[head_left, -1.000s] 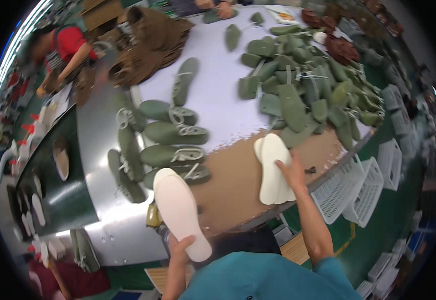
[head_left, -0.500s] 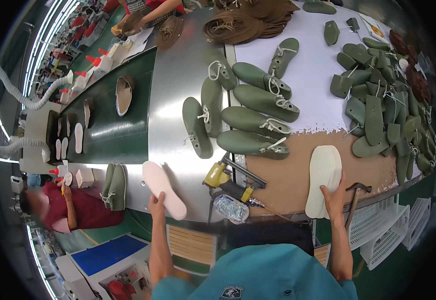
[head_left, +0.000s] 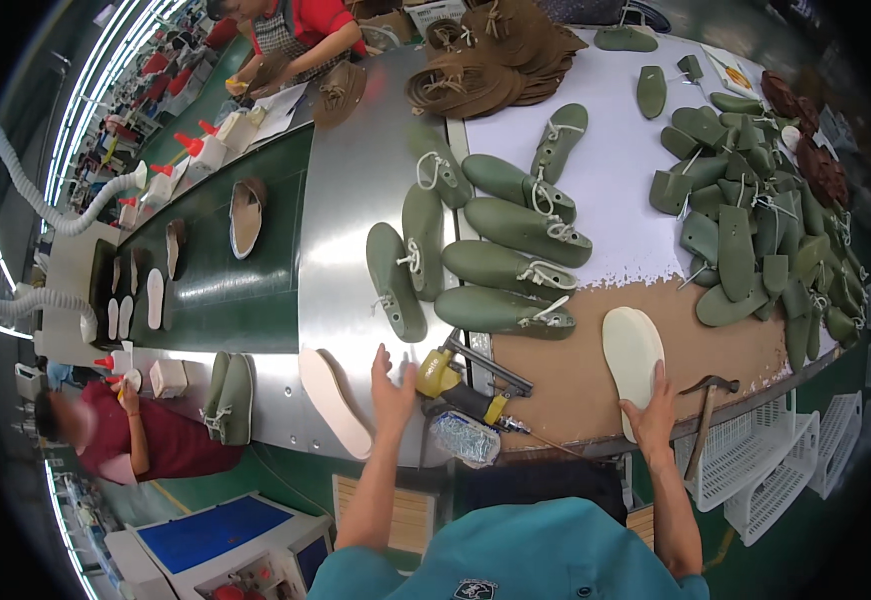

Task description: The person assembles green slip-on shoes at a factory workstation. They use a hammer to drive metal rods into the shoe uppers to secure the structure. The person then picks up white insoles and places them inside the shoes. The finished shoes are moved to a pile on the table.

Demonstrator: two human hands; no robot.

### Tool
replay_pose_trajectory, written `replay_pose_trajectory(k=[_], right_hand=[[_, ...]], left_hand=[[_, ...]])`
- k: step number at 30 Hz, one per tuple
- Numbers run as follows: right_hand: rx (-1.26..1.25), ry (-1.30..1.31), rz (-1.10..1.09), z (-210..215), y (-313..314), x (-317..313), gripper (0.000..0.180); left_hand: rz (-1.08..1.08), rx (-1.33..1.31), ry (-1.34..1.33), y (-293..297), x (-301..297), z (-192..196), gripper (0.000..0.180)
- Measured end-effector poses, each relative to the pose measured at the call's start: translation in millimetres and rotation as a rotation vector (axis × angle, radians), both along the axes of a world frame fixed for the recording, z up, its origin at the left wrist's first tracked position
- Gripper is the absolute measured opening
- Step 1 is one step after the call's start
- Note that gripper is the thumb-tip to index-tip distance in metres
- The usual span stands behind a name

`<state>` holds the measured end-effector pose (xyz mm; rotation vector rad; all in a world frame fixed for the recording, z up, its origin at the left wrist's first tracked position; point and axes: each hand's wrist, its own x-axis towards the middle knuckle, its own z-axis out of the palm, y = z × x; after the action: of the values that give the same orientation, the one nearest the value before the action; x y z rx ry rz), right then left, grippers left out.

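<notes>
The right hand (head_left: 653, 408) lies flat, fingers spread, on the near end of a cream, smooth, oval foam insole (head_left: 633, 352) that rests on the brown board-like patch of the worktop (head_left: 576, 390), close to its front edge. The left hand (head_left: 392, 388) hovers open with fingers apart, gripping nothing, just beside a second pale, elongated insole (head_left: 334, 401) lying on the curved brushed-metal rim of the worktop. Between the hands sits a yellow and black hand-held power tool (head_left: 456, 385) with a crinkled clear plastic bag (head_left: 465, 438) just in front of it. A hammer with a wooden handle (head_left: 704, 420) lies right of the right hand. Beyond, matte olive-green shoe lasts with white cords (head_left: 511, 270) lie in a row, and a larger heap of green lasts (head_left: 756, 230) fills the right side.
</notes>
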<state>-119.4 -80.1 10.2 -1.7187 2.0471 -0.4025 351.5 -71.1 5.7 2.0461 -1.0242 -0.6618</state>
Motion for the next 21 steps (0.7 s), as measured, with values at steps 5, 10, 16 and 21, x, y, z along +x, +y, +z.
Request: replay_pose_trajectory(k=[5, 10, 16, 21], right_hand=[[-0.021, -0.074, -0.01, -3.0, 13.7, 5.2, 0.109], [-0.023, -0.115, -0.022, 1.2, 19.0, 10.7, 0.107], [0.003, -0.128, -0.021, 2.5, 18.7, 3.3, 0.107], [0.004, -0.141, -0.038, 2.8, 17.3, 3.1, 0.107]], left_hand=[[0.018, -0.101, -0.088, -71.2, -27.2, -27.8, 0.099], [0.113, -0.131, -0.287, -138.3, -29.1, -37.6, 0.11], [0.166, 0.068, -0.511, -183.6, -17.6, -26.7, 0.091], [0.18, -0.002, -0.554, -193.0, -4.5, -28.9, 0.06]])
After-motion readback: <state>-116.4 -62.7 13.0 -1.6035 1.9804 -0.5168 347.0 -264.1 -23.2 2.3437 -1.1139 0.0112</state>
